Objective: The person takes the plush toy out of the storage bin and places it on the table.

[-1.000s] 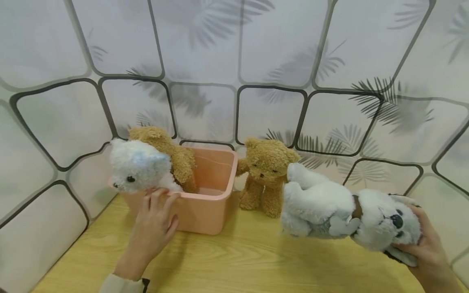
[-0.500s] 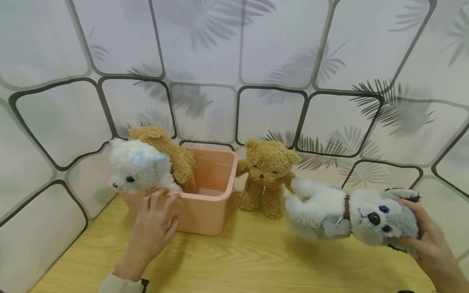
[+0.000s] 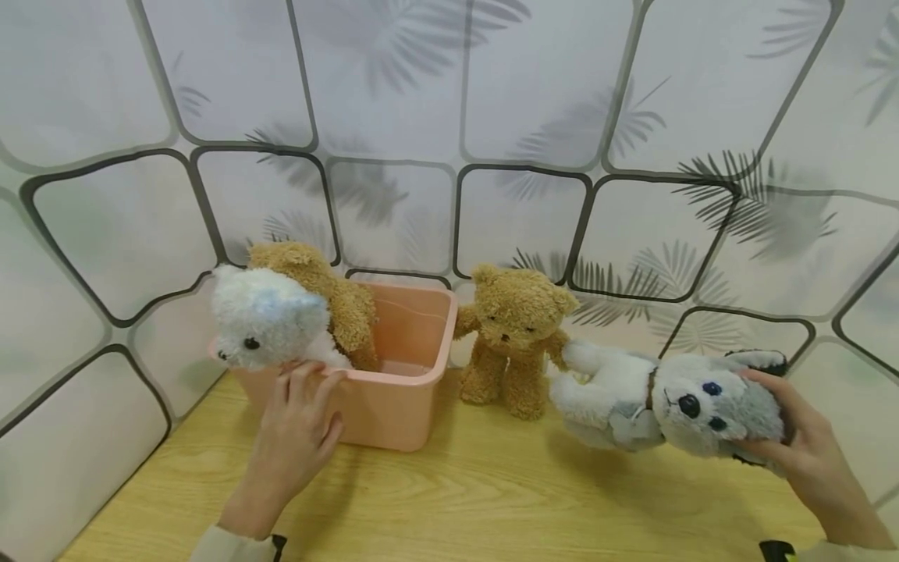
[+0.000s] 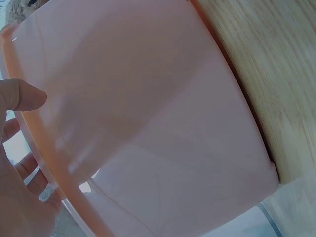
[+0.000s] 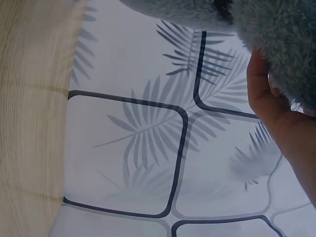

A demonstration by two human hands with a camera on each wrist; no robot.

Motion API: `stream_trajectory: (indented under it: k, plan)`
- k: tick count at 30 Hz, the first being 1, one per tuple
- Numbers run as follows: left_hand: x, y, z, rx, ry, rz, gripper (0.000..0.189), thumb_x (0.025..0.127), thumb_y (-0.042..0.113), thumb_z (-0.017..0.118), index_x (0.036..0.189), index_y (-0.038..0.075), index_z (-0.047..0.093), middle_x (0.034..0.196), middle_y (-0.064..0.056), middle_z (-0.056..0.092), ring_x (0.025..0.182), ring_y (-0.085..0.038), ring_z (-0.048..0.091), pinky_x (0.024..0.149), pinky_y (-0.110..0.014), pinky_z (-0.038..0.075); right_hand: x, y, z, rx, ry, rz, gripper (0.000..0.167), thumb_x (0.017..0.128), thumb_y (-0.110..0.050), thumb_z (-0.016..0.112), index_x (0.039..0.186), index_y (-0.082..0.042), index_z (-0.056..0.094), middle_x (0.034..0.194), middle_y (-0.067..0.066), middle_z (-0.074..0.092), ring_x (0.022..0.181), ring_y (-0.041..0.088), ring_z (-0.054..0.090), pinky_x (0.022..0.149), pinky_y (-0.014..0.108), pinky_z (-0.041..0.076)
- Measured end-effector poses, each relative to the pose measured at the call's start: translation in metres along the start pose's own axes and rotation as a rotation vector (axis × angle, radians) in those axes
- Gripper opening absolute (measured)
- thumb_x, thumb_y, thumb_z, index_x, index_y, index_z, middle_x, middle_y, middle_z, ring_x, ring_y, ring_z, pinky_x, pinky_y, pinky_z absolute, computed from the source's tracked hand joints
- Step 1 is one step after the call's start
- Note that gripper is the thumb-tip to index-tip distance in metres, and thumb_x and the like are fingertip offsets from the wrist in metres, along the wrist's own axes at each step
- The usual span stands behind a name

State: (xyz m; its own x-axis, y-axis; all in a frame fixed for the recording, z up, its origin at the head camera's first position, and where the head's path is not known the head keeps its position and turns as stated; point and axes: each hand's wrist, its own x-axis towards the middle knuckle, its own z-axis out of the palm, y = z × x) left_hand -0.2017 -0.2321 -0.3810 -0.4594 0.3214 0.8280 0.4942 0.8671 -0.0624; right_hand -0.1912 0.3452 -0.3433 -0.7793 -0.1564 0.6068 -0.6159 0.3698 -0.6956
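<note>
My left hand holds the front rim of a peach-pink plastic bin; in the left wrist view its thumb lies outside the wall and fingers reach over the rim. Inside the bin, a white plush animal with a bluish patch leans over the left end, beside a brown teddy bear. My right hand grips a grey-and-white plush husky by the back of its head. The husky is sideways above the table, face towards me, feet pointing left. Its grey fur fills the right wrist view's upper corner.
A second brown teddy bear stands upright between bin and husky, close to the bin's right side, the husky's feet near its arm. Behind is a wall covering with leaf prints and dark outlines. The wood-grain table spreads in front.
My right hand has moved left with the husky, whose face has turned more upward and towards me. My left hand, the bin and the teddy bears stay put.
</note>
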Motion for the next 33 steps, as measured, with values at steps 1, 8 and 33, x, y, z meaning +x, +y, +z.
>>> stream_trajectory:
  k: [1,8,33]
  plan:
    - [0.000,-0.001,0.000,-0.002,-0.001,-0.001,0.049,0.079,0.012,0.061,0.128,0.003,0.055,0.122,-0.031,0.047,0.104,-0.052,0.046,0.083,-0.064,0.049,0.001,-0.002,0.001,-0.039,0.010,0.001,0.090,0.071,0.037,0.057,0.150,-0.005,0.044,0.140,-0.012,0.043,0.114,0.001,0.045,0.081,0.004,0.040]
    - [-0.001,-0.002,0.001,-0.001,0.001,0.003,0.050,0.079,0.012,0.061,0.128,0.004,0.055,0.122,-0.030,0.047,0.103,-0.051,0.046,0.080,-0.063,0.049,0.002,-0.004,-0.004,-0.271,0.026,-0.003,0.092,0.072,0.031,0.065,0.153,-0.008,0.042,0.139,-0.021,0.039,0.111,-0.004,0.044,0.077,0.003,0.039]
    - [-0.001,-0.003,0.001,-0.004,0.005,0.005,0.049,0.080,0.012,0.060,0.128,0.004,0.055,0.122,-0.031,0.047,0.102,-0.051,0.046,0.080,-0.063,0.049,0.066,-0.002,0.029,-0.519,-0.238,-0.125,0.072,0.071,0.010,0.080,0.136,-0.005,0.055,0.121,0.022,0.052,0.099,0.033,0.057,0.068,0.048,0.050]
